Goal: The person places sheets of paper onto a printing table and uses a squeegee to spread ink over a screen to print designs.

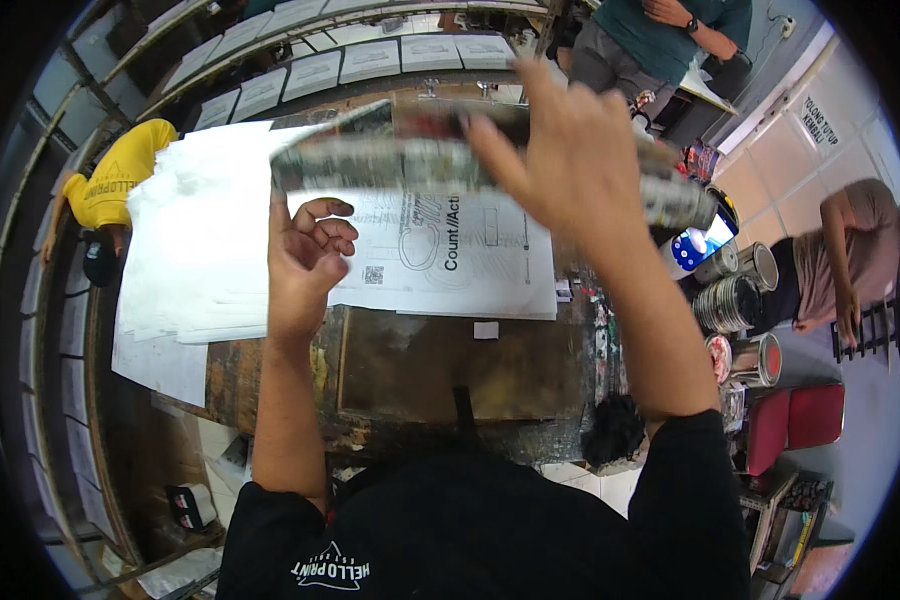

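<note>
Nearest: black shirt (490, 520), both forearms reaching forward. Left hand (310, 260): fingers loosely curled, index finger up at the left corner of a stained frame (370, 165); firmness of hold impossible to tell. Right hand (575, 160): thumb and fingers spread wide, in front of the frame as viewed; contact, if any, unclear. Frame itself: raised, tilted above the far part of the worktable (450, 370), too blurred for detail, probably in motion.

Below: printed sheet (470, 260), flat, partly hidden; at its left, a thick spread of white sheets (200, 220), margins ragged and overlapping.

Risks, as judged: a drop onto the printed sheet, from a slack left hold; smeared print, if wet and brushed; white sheets dragged askew, from a low left corner; tins (758, 264) knocked, from a wide swing of the right end.

Edges and room: near side of the worktable mostly bare, one small white slip (486, 330) there; best clearance. Left, taken up by paper. Right, tight, with tins close by. Beyond: person in yellow (135, 170) at left, person in green (715, 30) at far right, row of printed stacks (370, 62) along the far side.
</note>
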The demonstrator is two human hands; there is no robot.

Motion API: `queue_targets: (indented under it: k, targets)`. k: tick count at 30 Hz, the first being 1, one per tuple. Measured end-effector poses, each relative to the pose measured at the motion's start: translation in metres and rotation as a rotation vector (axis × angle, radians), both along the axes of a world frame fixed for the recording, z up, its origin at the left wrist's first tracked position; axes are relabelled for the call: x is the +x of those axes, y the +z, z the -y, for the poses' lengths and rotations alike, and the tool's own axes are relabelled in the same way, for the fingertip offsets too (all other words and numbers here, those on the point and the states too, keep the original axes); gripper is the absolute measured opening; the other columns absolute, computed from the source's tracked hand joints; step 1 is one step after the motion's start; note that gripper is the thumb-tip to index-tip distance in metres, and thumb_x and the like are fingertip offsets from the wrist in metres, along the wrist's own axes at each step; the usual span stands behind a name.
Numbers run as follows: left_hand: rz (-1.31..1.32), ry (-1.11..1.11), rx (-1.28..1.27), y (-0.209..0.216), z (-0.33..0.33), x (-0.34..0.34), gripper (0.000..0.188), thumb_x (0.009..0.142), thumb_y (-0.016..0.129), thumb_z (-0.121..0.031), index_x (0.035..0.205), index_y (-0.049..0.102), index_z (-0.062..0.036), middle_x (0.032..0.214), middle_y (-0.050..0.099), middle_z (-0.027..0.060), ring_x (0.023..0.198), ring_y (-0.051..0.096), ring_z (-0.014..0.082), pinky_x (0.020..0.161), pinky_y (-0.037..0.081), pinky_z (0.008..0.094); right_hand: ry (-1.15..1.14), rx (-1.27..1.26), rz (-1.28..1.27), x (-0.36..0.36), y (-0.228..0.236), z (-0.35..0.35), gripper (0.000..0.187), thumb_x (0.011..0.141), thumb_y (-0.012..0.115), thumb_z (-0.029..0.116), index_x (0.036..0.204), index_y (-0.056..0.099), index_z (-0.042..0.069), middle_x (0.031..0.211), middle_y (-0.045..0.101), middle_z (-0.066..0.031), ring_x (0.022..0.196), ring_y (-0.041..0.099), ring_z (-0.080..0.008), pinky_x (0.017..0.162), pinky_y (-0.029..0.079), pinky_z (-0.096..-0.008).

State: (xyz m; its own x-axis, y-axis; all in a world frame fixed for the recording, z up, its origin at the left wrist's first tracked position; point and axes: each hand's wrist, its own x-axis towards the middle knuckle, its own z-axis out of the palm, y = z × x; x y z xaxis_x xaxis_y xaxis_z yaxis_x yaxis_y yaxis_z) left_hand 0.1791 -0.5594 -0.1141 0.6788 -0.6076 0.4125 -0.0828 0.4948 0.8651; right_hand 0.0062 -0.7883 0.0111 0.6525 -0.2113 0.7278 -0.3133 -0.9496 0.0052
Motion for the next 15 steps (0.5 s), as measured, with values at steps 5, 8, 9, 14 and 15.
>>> queue_targets:
  k: [5, 8, 9, 14, 15]
  targets:
    - [-0.109, 0.143, 0.419, -0.017, -0.037, -0.037, 0.083, 0.074, 0.098, -0.011, 0.143, 0.055, 0.0055, 0.124, 0.072, 0.0139, 0.113, 0.069, 0.0208, 0.101, 0.057, 0.0362, 0.187, 0.205, -0.498, -0.043, -0.046, -0.022, 0.042, 0.093, 0.073, 0.031, 0.126, 0.067, 0.006, 0.110, 0.066, -0.0174, 0.106, 0.061, -0.0368, 0.088, 0.047, -0.0483]
    - [0.087, 0.240, 0.501, -0.069, -0.060, -0.050, 0.098, 0.067, 0.103, -0.015, 0.148, 0.053, 0.0073, 0.126, 0.072, 0.0148, 0.115, 0.069, 0.0204, 0.102, 0.056, 0.0349, 0.316, 0.324, -0.630, -0.056, -0.081, -0.027, 0.041, 0.091, 0.076, 0.023, 0.128, 0.068, 0.008, 0.111, 0.067, -0.0146, 0.107, 0.062, -0.0365, 0.093, 0.049, -0.0491]
    - [0.072, 0.294, 0.550, -0.088, -0.062, -0.047, 0.113, 0.060, 0.106, -0.025, 0.153, 0.050, 0.0063, 0.125, 0.071, 0.0154, 0.111, 0.068, 0.0228, 0.099, 0.055, 0.0365, 0.315, 0.357, -0.690, -0.055, -0.094, -0.027, 0.041, 0.091, 0.077, 0.022, 0.128, 0.068, 0.009, 0.110, 0.067, -0.0138, 0.107, 0.062, -0.0364, 0.094, 0.050, -0.0492]
    - [0.514, 0.515, 0.803, -0.148, -0.091, -0.049, 0.125, 0.049, 0.105, -0.044, 0.153, 0.054, 0.0012, 0.121, 0.068, 0.0138, 0.104, 0.054, 0.0315, 0.098, 0.044, 0.0440, 0.335, 0.208, -0.349, -0.007, -0.148, 0.023, 0.036, 0.094, 0.072, 0.021, 0.130, 0.069, 0.015, 0.106, 0.069, -0.0105, 0.105, 0.064, -0.0339, 0.095, 0.047, -0.0466]
    - [0.539, 0.516, 0.794, -0.153, -0.093, -0.049, 0.125, 0.049, 0.105, -0.045, 0.153, 0.054, 0.0010, 0.121, 0.069, 0.0124, 0.105, 0.054, 0.0316, 0.099, 0.043, 0.0442, 0.317, 0.148, -0.316, 0.012, -0.153, 0.041, 0.036, 0.095, 0.071, 0.022, 0.130, 0.069, 0.014, 0.106, 0.068, -0.0097, 0.106, 0.064, -0.0332, 0.094, 0.046, -0.0460]
